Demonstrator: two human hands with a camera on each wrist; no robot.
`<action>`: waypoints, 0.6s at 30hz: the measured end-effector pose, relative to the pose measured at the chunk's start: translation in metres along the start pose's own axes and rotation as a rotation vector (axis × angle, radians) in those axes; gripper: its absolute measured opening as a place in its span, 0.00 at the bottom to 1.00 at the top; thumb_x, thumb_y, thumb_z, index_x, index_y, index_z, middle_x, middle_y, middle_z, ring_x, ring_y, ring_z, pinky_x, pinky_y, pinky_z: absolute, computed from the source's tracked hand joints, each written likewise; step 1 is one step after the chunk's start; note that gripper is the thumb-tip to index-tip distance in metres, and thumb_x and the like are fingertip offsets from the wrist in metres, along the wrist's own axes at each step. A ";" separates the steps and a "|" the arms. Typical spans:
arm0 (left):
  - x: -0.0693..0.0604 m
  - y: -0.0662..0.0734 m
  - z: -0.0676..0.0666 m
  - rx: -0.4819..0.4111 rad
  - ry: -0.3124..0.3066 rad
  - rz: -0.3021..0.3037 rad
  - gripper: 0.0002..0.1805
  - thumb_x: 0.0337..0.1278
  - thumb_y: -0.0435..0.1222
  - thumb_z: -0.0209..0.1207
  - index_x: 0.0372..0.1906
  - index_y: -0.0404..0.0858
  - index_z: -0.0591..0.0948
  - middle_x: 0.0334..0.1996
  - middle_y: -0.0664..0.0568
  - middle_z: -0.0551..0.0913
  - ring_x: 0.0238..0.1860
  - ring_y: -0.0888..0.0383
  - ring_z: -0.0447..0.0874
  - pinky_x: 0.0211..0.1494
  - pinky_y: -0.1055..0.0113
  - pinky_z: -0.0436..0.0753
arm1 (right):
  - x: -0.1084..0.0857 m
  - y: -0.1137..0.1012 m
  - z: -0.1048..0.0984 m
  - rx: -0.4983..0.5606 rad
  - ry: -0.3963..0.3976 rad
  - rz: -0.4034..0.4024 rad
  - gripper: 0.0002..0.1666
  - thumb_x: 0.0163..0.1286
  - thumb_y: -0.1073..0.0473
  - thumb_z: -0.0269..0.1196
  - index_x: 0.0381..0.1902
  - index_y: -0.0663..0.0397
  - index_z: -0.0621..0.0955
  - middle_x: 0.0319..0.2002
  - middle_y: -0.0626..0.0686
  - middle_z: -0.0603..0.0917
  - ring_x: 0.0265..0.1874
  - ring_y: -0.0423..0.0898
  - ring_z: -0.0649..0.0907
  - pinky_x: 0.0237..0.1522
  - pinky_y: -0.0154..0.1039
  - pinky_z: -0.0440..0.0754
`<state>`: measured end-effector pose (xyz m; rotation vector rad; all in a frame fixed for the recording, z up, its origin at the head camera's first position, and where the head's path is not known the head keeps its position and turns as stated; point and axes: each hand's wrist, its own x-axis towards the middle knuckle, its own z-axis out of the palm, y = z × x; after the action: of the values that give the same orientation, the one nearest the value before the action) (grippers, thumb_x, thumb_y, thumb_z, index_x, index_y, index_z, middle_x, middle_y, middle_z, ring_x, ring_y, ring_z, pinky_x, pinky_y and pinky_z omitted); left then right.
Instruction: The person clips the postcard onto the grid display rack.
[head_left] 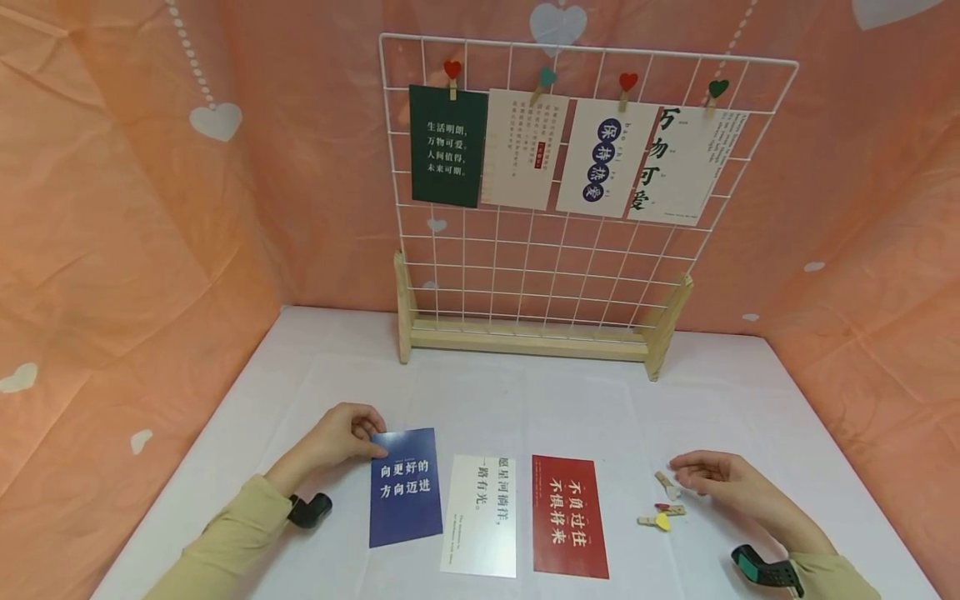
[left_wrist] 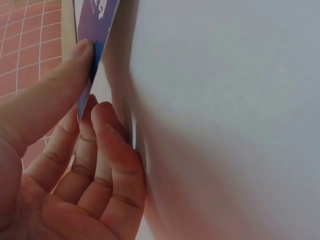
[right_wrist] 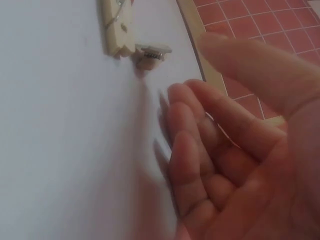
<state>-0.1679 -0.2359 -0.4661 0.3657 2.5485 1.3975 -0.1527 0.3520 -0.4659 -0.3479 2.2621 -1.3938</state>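
My left hand (head_left: 341, 439) pinches the upper left corner of a blue card (head_left: 407, 521) with white writing. In the left wrist view the thumb presses one face of the card, the fingertips lie behind it, and that edge is tilted up from the table. My right hand (head_left: 727, 483) is at the right with thumb and fingers apart, holding nothing. Just left of its fingertips lies a small wooden clothespin (head_left: 664, 481) with a pale heart. A clothespin with a red heart (head_left: 673, 510) and one with a yellow heart (head_left: 660, 522) lie close by.
A white card (head_left: 468, 537) and a red card (head_left: 567, 554) lie flat between the hands. Behind stands a white wire grid (head_left: 517, 271) on a wooden base (head_left: 525, 343). Several cards hang along its top, including a dark green card (head_left: 446, 187), each under a heart clothespin (head_left: 453, 87).
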 end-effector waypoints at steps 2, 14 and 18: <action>0.001 0.000 0.000 -0.004 -0.002 -0.002 0.16 0.39 0.29 0.74 0.34 0.30 0.79 0.27 0.46 0.77 0.27 0.56 0.74 0.28 0.71 0.77 | 0.000 0.001 0.001 -0.018 0.001 -0.025 0.24 0.69 0.61 0.61 0.55 0.75 0.74 0.47 0.62 0.81 0.39 0.38 0.80 0.39 0.31 0.80; 0.003 0.002 0.000 -0.058 -0.001 -0.024 0.17 0.39 0.28 0.74 0.35 0.30 0.79 0.28 0.46 0.76 0.23 0.58 0.75 0.24 0.71 0.76 | 0.000 0.001 0.008 -0.167 0.044 -0.131 0.14 0.64 0.63 0.65 0.44 0.67 0.80 0.32 0.49 0.80 0.29 0.37 0.77 0.29 0.31 0.78; 0.004 0.001 0.000 -0.076 0.001 -0.024 0.16 0.40 0.28 0.73 0.36 0.30 0.79 0.28 0.47 0.76 0.23 0.58 0.75 0.24 0.70 0.77 | 0.001 -0.002 0.011 -0.196 0.062 -0.117 0.13 0.63 0.62 0.67 0.42 0.65 0.81 0.30 0.47 0.79 0.27 0.36 0.75 0.27 0.31 0.77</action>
<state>-0.1715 -0.2337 -0.4651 0.3206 2.4838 1.4809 -0.1482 0.3425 -0.4688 -0.5148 2.4714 -1.2564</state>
